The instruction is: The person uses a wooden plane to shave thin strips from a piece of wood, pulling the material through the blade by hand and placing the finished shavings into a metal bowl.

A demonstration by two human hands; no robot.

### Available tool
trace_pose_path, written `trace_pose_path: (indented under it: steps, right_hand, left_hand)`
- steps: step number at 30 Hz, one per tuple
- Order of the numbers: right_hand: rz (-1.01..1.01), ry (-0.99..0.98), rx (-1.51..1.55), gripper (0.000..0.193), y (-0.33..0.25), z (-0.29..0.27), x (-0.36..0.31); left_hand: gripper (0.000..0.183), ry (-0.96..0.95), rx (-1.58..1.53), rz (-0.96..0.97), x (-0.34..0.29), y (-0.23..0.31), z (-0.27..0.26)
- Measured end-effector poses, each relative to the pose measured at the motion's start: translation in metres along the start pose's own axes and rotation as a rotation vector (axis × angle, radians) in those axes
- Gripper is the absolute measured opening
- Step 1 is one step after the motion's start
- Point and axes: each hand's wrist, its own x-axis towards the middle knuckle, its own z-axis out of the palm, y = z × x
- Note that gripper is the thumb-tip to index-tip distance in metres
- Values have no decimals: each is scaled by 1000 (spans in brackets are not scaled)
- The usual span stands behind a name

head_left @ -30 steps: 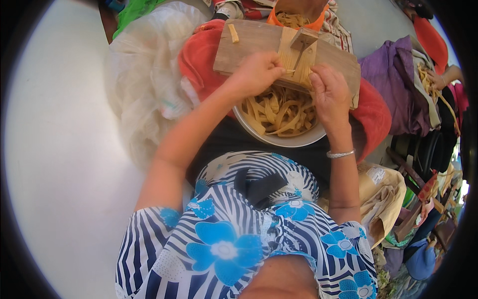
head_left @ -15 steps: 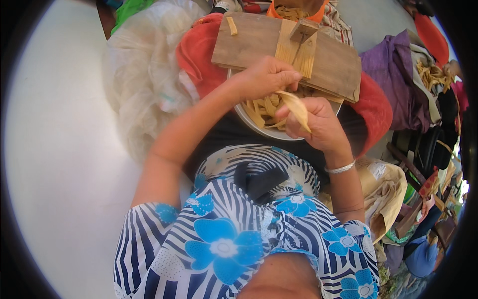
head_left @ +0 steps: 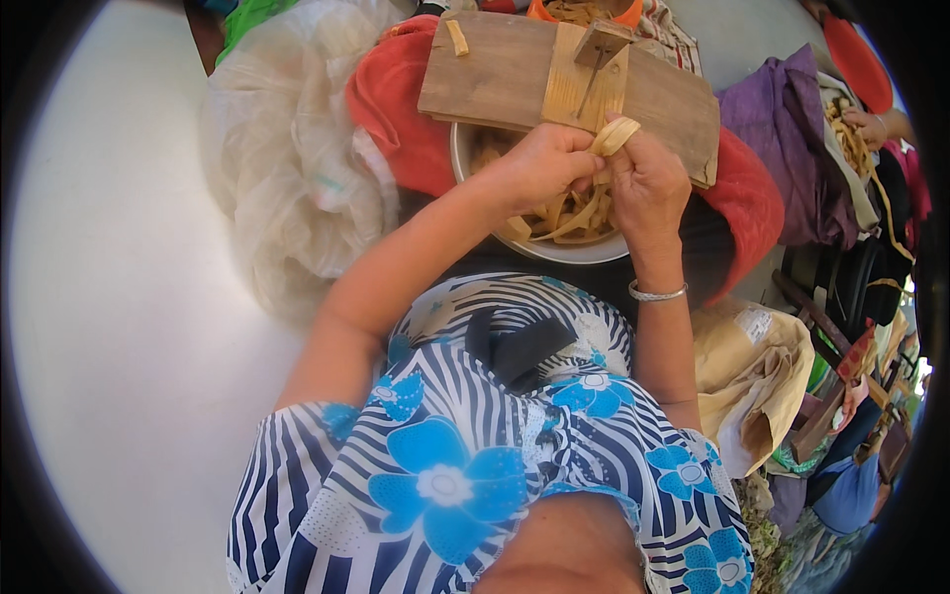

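Change since earlier: both hands have risen from over the bowl to the near edge of the wooden board; the pale strip that lay across the right palm half a second ago is now up at the fingertips, beside the board's upright piece.
Left hand: the left hand is curled, fingers drawn together; its fingertips are turned toward the right hand and mostly hidden, so whether they pinch the strip cannot be told.
Right hand: the right hand has its fingers pressed together and closed on the pale strip, which bends over the top of them.
Strip position: at the tips of the right fingers, between the two hands, just beside the raised wooden block and above the bowl.
Bowl: a white bowl sits under both hands, holding more pale strips; the board rests across its far rim.
Around: a red cloth lies under the board and bowl, a clear plastic bag lies to the left, and a bangle circles the right wrist.
Other person: another person's hand shows at the far right edge.
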Motion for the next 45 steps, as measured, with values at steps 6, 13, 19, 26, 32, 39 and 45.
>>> trace_pose_path:
  steps: [6, 13, 19, 26, 32, 39, 45]
  right_hand:
    - [502, -338, 456, 19, 19, 7, -25]
    - [1064, -426, 1683, 29, 1, 5, -34]
    - [735, -218, 1060, 15, 3, 15, -36]
    - [408, 40, 723, 9, -8, 2, -28]
    - [522, 164, 929, 8, 3, -2, -20]
    - [706, -293, 909, 30, 21, -22, -12]
    - [572, -770, 747, 24, 22, -43, -3]
  left_hand:
    - [12, 369, 1129, 578, -12, -8, 4]
    - [21, 444, 1088, 930, -9, -28, 6]
    - [25, 265, 975, 605, -21, -5, 13]
    - [26, 238, 616, 263, 3, -6, 13]
    - [20, 164, 181, 74, -30, -14, 4]
    - [7, 372, 1179, 683, -45, -11, -6]
    - [12, 106, 770, 358, -28, -4, -15]
